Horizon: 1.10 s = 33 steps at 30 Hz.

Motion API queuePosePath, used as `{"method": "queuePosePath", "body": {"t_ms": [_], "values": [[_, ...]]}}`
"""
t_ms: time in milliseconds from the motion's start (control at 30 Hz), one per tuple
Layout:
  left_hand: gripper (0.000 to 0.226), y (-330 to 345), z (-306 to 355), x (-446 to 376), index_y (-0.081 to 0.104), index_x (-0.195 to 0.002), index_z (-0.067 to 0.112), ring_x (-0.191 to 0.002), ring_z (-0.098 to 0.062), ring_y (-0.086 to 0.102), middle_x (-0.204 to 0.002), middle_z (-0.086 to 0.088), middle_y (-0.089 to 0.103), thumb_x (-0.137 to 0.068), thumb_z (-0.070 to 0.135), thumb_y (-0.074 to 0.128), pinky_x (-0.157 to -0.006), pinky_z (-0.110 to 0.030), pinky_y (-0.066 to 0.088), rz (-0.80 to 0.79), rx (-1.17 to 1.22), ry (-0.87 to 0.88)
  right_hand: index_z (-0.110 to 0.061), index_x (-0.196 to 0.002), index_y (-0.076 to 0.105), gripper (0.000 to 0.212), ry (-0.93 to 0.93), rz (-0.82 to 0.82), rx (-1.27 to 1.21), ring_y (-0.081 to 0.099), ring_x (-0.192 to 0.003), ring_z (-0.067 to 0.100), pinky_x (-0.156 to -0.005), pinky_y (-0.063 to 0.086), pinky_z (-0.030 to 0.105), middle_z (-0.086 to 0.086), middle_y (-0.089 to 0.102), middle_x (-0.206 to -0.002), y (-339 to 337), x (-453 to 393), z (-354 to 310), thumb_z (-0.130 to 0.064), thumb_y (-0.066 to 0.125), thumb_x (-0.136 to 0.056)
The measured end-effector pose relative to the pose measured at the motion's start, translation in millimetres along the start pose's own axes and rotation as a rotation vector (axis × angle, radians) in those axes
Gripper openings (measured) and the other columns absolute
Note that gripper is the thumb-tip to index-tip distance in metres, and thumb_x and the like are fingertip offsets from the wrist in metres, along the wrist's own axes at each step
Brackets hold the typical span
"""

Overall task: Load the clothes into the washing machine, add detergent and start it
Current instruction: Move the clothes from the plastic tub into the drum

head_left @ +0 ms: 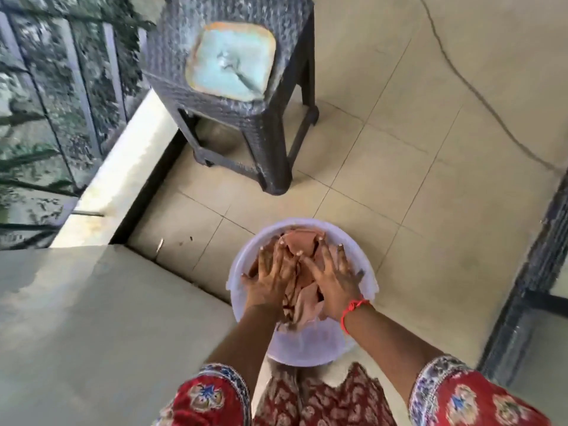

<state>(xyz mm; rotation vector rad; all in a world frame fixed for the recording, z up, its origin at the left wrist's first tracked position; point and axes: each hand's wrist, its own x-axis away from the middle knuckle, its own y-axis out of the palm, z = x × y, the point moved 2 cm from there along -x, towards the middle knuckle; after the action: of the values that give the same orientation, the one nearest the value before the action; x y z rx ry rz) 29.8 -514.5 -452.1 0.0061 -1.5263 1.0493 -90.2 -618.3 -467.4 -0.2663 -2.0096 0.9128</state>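
Both hands down in tub on floor. Left hand and right hand spread flat, fingers apart, pressing pink clothes, likely gathering them for lifting. Washer unseen.

A dark woven-plastic stool stands on a sunlit beige tiled floor, beside a glass balcony railing.

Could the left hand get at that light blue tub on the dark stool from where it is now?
Probably not without stepping forward. The left hand lies spread on the clothes in the white bucket, and open floor separates it from the tub on the stool. Nothing blocks the way.
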Motion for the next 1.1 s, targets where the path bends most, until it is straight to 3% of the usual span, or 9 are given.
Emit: {"method": "queuePosePath", "body": {"t_ms": [67, 200, 367, 433, 500, 633, 800, 933, 1100], "values": [[0.123, 25, -10, -32, -0.030, -0.144, 0.034, -0.143, -0.029, -0.029, -0.153, 0.003, -0.038, -0.076, 0.055, 0.071, -0.111, -0.066, 0.006, -0.003, 0.013, 0.033, -0.040, -0.149, -0.011, 0.076, 0.023, 0.005, 0.006, -0.010, -0.148, 0.027, -0.115, 0.013, 0.056, -0.005, -0.019, -0.160, 31, -25, 13, -0.053, 0.041, -0.095], [0.160, 68, -25, -77, -0.046, -0.132, 0.037, -0.140, -0.039, -0.032, -0.146, -0.001, -0.048, -0.044, 0.061, 0.086, -0.110, -0.068, 0.014, -0.044, -0.090, 0.113, -0.053, -0.142, -0.020, 0.114, -0.039, -0.075, 0.240, -0.020, -0.145, 0.035, -0.107, 0.016, 0.070, -0.004, -0.037, -0.153, 74, -52, 28, -0.048, 0.072, -0.075], [0.130, 102, -29, -111, -0.037, -0.139, 0.032, -0.140, -0.045, -0.026, -0.142, -0.004, -0.050, -0.071, 0.053, 0.071, -0.102, -0.070, 0.031, -0.011, -0.142, 0.098, -0.053, -0.143, -0.016, 0.107, -0.023, -0.059, 0.364, -0.011, -0.145, 0.041, -0.106, 0.017, 0.070, 0.003, -0.017, -0.160, 107, -73, 37, -0.039, 0.069, -0.079], [0.128, 114, -33, -123, -0.040, -0.137, 0.031, -0.139, -0.048, -0.026, -0.137, -0.006, -0.056, -0.074, 0.043, 0.071, -0.108, -0.067, 0.025, 0.019, -0.175, 0.118, -0.049, -0.144, -0.012, 0.105, -0.039, -0.031, 0.385, -0.002, -0.144, 0.046, -0.104, 0.031, 0.065, 0.006, -0.014, -0.157, 113, -84, 42, -0.022, 0.067, -0.081], [0.124, 123, -38, -133, -0.039, -0.138, 0.029, -0.139, -0.050, -0.025, -0.134, -0.009, -0.059, -0.075, 0.040, 0.068, -0.112, -0.066, 0.017, 0.070, -0.172, 0.128, -0.050, -0.143, -0.014, 0.113, -0.058, -0.058, 0.395, 0.010, -0.142, 0.050, -0.093, 0.046, 0.057, 0.006, -0.014, -0.152, 121, -92, 48, -0.009, 0.068, -0.077], [0.119, 135, -37, -144, -0.040, -0.138, 0.029, -0.140, -0.051, -0.021, -0.141, -0.012, -0.051, -0.076, 0.046, 0.061, -0.112, -0.065, 0.008, 0.157, -0.176, 0.159, -0.049, -0.144, 0.024, 0.108, -0.033, -0.088, 0.430, 0.042, -0.116, 0.047, -0.057, 0.055, 0.040, 0.014, 0.011, -0.145, 124, -99, 50, -0.033, 0.086, -0.057], [0.106, 141, -32, -161, -0.009, -0.144, 0.048, -0.143, -0.047, -0.004, -0.151, 0.006, -0.035, -0.069, 0.047, 0.067, -0.105, -0.068, 0.026, 0.160, 0.028, 0.113, -0.047, -0.139, 0.027, 0.088, -0.062, -0.070, 0.340, 0.041, -0.108, 0.043, -0.066, 0.056, 0.045, 0.017, 0.021, -0.135, 129, -117, 49, -0.019, 0.074, -0.070], [0.094, 138, -28, -170, -0.001, -0.146, 0.044, -0.139, -0.049, 0.013, -0.156, -0.001, -0.024, -0.072, 0.057, 0.055, -0.105, -0.064, 0.030, 0.175, 0.050, 0.156, -0.050, -0.139, 0.026, 0.076, -0.046, -0.068, 0.256, 0.037, -0.112, 0.044, -0.072, 0.055, 0.049, 0.014, 0.016, -0.138, 129, -125, 48, -0.010, 0.056, -0.082], [0.082, 116, -24, -164, 0.012, -0.150, 0.036, -0.133, -0.052, 0.020, -0.160, -0.005, -0.010, -0.083, 0.042, 0.058, -0.100, -0.056, 0.040, 0.147, 0.128, 0.184, -0.041, -0.135, 0.042, 0.060, -0.078, -0.070, 0.267, 0.038, -0.113, 0.044, -0.072, 0.055, 0.044, 0.014, 0.028, -0.137, 119, -122, 42, -0.006, 0.051, -0.087]]}}
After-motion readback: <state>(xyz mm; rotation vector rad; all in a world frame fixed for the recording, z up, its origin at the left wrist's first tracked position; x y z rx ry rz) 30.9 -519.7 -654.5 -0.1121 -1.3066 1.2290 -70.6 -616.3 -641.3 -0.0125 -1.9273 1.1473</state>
